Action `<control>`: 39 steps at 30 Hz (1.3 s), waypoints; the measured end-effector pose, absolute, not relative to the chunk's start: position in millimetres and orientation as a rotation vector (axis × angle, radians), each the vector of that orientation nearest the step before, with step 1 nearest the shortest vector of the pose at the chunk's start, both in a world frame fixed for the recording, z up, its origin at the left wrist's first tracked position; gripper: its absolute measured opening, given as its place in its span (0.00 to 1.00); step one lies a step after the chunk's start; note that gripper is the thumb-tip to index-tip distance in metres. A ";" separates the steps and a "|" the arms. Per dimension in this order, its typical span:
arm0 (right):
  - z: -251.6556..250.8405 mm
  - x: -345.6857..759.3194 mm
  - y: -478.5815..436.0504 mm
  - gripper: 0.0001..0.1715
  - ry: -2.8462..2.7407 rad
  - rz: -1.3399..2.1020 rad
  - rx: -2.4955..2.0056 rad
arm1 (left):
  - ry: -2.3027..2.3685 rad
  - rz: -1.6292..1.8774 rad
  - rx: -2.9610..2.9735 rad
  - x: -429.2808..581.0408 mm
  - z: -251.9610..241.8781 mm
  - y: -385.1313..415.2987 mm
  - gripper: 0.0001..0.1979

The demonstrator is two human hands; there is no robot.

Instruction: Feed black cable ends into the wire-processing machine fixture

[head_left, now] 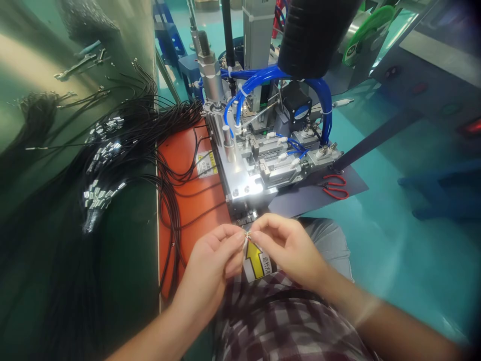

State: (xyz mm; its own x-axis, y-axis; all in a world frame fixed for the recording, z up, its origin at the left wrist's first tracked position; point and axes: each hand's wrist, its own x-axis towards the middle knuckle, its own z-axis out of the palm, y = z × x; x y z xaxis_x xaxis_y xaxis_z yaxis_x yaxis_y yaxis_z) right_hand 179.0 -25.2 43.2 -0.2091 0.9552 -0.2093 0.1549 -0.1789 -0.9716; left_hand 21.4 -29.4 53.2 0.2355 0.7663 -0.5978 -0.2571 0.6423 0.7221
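Observation:
My left hand (212, 263) and my right hand (287, 245) meet just below the front edge of a small metal machine (246, 173). Both pinch their fingertips together on the bare tip of a thin wire (247, 233), which glints between them. A white label with a yellow arrow (256, 260) lies under my hands. What runs from the wire end back behind my fingers is hidden.
A big bundle of black cables with silver end pieces (101, 165) spreads over the green table at left and across an orange mat (180, 160). Blue air hoses (263, 77) loop over the machine. Red-handled pliers (334, 185) lie on a dark mat at right.

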 end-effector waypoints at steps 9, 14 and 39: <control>54.4 184.1 -17.3 0.13 -1.770 1.256 -1.278 | 1.119 0.733 0.610 21.6 54.2 -31.0 0.10; 51.7 189.7 -10.9 0.12 -1.685 1.457 -1.129 | 1.121 0.669 0.675 20.9 57.1 -27.5 0.11; -5.9 197.4 13.8 0.14 -1.383 1.439 -1.244 | 1.201 0.677 2.548 -3.7 12.3 3.9 0.17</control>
